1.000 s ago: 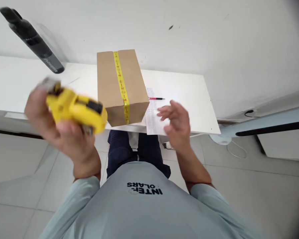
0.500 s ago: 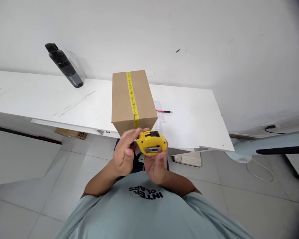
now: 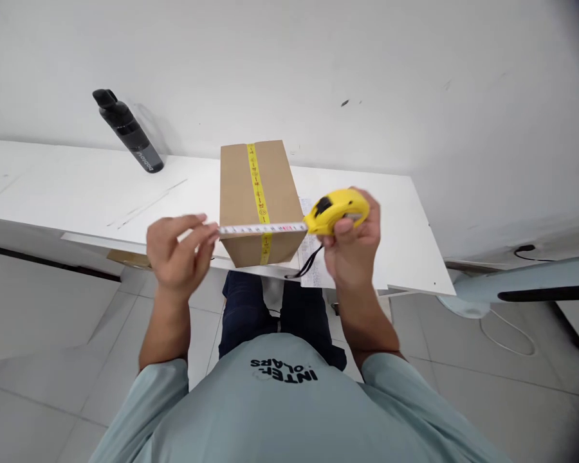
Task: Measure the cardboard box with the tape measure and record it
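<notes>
A brown cardboard box (image 3: 238,186), sealed lengthwise with yellow tape, stands at the front edge of a white table (image 3: 77,193). My right hand (image 3: 352,247) grips a yellow tape measure (image 3: 338,209) just right of the box. Its white blade (image 3: 263,228) is pulled out across the box's near top edge. My left hand (image 3: 176,254) pinches the blade's free end at the box's left side. A black strap hangs from the tape measure's case.
A black bottle (image 3: 128,132) leans by the wall at the back left. A printed sheet (image 3: 313,273) and a red pen (image 3: 305,200) lie right of the box. A pale fan base (image 3: 456,302) and cable are on the tiled floor at right.
The tape measure passed from my left hand to my right. Both hands rose from my chest to the box, and the blade was drawn out across the box's width.
</notes>
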